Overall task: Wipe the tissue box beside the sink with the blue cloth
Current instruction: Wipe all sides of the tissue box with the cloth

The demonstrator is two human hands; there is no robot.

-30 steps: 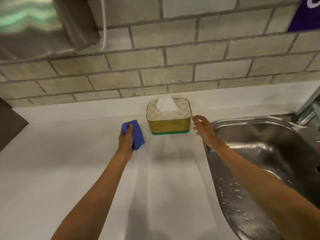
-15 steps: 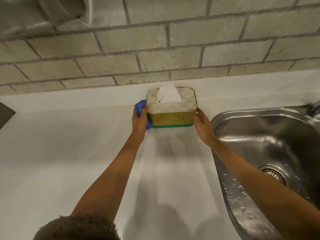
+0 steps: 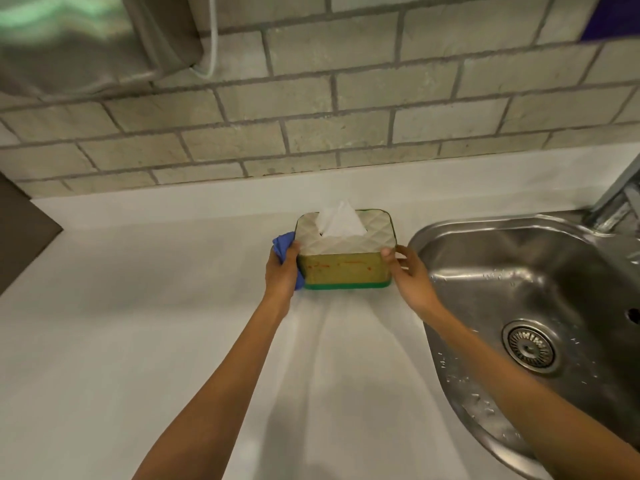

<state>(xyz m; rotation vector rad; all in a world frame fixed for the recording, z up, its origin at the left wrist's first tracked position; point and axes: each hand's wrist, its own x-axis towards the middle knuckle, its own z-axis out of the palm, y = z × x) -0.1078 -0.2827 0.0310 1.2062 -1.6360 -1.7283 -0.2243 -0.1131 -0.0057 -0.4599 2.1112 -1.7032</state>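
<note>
Head view: I see the box (image 3: pixel 345 254) on the counter (image 3: pixel 138 341) by the wall, just left of the sink (image 3: pixel 519 289). Left hand (image 3: pixel 282 271) grips the cloth (image 3: pixel 281 243), pressed vs the box's left end. Right hand (image 3: pixel 410 277) braces the right end, thumb on the front corner. Risks, imo: hard rub w/ a weak brace shoves the box toward the wet sink; cloth could snag the tissue (image 3: pixel 341 220) and pull it out.

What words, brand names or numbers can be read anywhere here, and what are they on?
None can be read.
Tissue box: faint red marks on its yellow front, too blurred to read.
Sink drain: embossed marks, too small to read.
Purple sign at the top right corner: cut off, no text showing.
</note>
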